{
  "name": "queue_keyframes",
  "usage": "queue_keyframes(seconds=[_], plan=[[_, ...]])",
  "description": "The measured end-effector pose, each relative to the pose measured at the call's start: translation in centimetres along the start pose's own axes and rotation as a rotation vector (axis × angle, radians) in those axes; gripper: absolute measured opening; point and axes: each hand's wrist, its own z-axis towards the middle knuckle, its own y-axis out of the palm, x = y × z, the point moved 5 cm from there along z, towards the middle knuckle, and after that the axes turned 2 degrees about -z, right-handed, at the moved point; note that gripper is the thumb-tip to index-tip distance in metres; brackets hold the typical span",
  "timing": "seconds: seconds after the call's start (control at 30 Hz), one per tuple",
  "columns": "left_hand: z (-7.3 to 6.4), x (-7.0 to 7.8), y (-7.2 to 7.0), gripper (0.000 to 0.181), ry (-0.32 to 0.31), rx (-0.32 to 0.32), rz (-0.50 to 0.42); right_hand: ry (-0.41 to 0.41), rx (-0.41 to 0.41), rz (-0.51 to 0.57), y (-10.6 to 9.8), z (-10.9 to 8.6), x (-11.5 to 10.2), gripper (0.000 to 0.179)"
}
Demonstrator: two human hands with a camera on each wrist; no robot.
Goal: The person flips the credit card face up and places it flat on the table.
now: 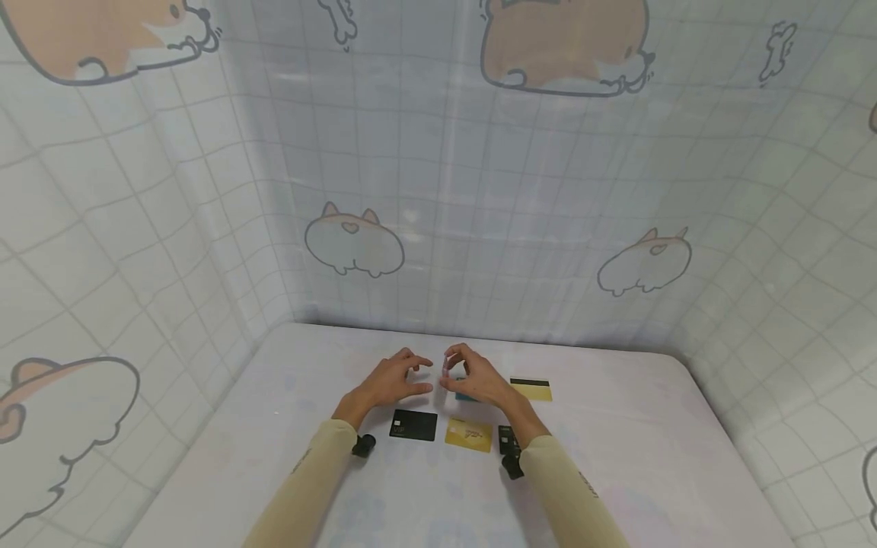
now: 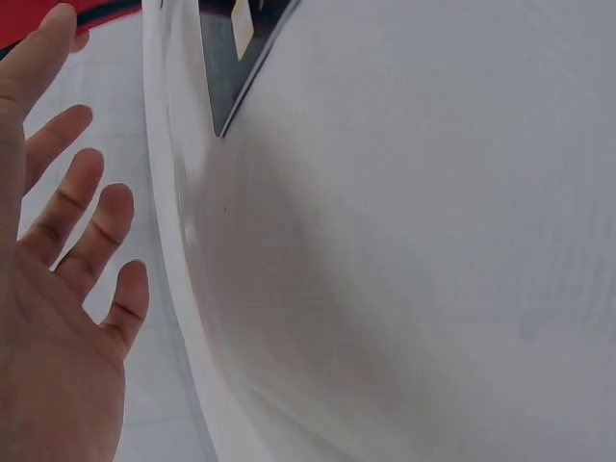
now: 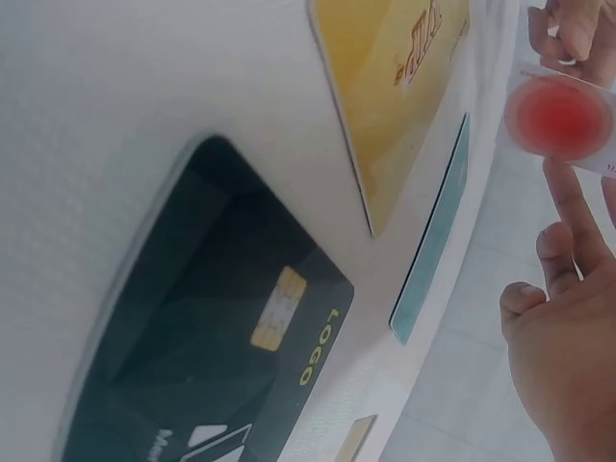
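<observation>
In the head view my right hand [image 1: 479, 378] pinches a card [image 1: 444, 367] upright by its edges, between thumb and fingers, nearly edge-on. The right wrist view shows that card's pale face with a big red circle [image 3: 558, 115]. My left hand [image 1: 392, 380] faces it with thumb and fingers apart, holding nothing; in the left wrist view its fingers [image 2: 106, 231] spread loosely. Under my right hand lies a teal card [image 1: 466, 396], partly covered. A black VIP card [image 1: 414, 425] lies below my left hand, beside a gold card [image 1: 469, 434].
A dark card with a chip [image 3: 212, 279] sits below my right wrist, partly hidden in the head view. Behind that wrist lies a yellow card with a black stripe [image 1: 530, 390]. The white table [image 1: 288, 457] ends at cartoon-printed, gridded curtains [image 1: 452, 251] at the back and sides.
</observation>
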Motion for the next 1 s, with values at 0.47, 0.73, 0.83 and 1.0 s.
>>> queue_keyframes(seconds=[0.47,0.73,0.83,1.0], plan=[[0.3,0.3,-0.2,0.061,0.038,0.027,-0.062,-0.035,0.037,-0.439,0.0,0.0,-0.1,0.06],[0.4,0.8,-0.2,0.065,0.049,0.002,-0.047,-0.096,0.022,-0.585,0.2,-0.1,-1.0,0.057],[0.5,0.9,-0.2,0.059,0.058,0.002,-0.049,-0.107,0.017,-0.603,0.2,0.0,-1.4,0.056],[0.6,1.0,-0.5,0.054,0.069,0.014,-0.03,-0.118,0.019,-0.618,0.3,0.1,-1.2,0.056]])
